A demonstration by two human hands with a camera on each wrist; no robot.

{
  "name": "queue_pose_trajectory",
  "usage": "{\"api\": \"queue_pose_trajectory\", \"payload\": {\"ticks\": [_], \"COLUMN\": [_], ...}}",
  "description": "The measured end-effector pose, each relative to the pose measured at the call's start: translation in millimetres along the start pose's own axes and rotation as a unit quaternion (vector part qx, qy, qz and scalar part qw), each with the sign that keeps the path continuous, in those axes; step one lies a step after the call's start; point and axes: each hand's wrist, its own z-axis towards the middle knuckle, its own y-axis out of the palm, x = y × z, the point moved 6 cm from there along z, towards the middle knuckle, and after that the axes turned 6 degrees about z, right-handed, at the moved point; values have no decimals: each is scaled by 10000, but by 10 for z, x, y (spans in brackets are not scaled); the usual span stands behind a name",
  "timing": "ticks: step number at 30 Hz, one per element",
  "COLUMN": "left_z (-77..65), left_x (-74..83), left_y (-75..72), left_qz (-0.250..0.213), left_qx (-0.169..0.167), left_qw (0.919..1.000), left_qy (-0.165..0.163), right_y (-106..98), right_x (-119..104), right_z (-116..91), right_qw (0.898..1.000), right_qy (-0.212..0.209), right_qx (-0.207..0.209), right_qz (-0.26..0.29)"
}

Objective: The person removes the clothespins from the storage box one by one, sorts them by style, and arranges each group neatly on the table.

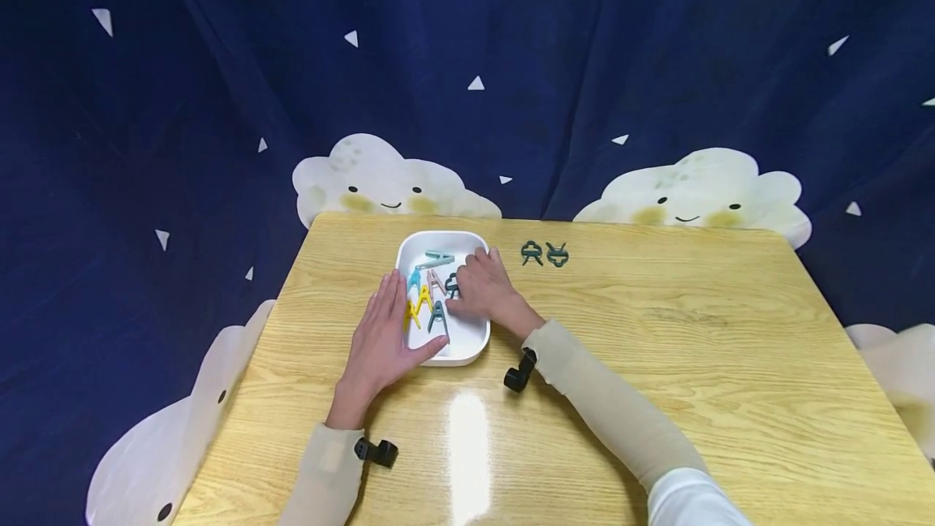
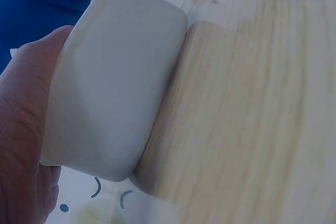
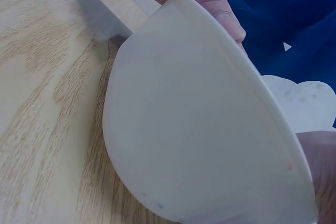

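Observation:
A white plastic container [image 1: 467, 351] holds several clothespins: two yellow ones [image 1: 424, 299], a light blue one [image 1: 415, 278], a pink one [image 1: 436, 282], a grey-green one [image 1: 438, 259] and a dark teal one [image 1: 437, 316]. My left hand [image 1: 381, 339] rests over the container's left rim, fingers straight and thumb spread across the near inside. Inside the right half, my right hand [image 1: 484, 286] pinches a dark green cloud-shaped clip [image 1: 452, 286] between thumb and index finger; its far part is hidden by the hand. Both wrist views mostly show the container's outer wall [image 2: 115, 77].
Two dark green cloud-shaped clips [image 1: 532, 253] lie side by side on the wooden table [image 1: 657, 331], right of the container. Behind the table hangs a dark blue curtain [image 1: 438, 39] with clouds and white triangles. A black camera [image 1: 520, 372] is strapped to each wrist.

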Motion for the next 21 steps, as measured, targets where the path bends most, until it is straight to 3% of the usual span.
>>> {"api": "queue_pose_trajectory", "payload": {"ticks": [21], "left_z": [7], "left_x": [-11], "left_y": [19], "left_qz": [24], "left_qx": [-40], "left_qw": [10000], "left_qy": [-23], "right_y": [-68], "right_x": [-1], "right_z": [-25], "right_qw": [9960], "right_qy": [-297], "right_qx": [706], "right_qz": [465]}}
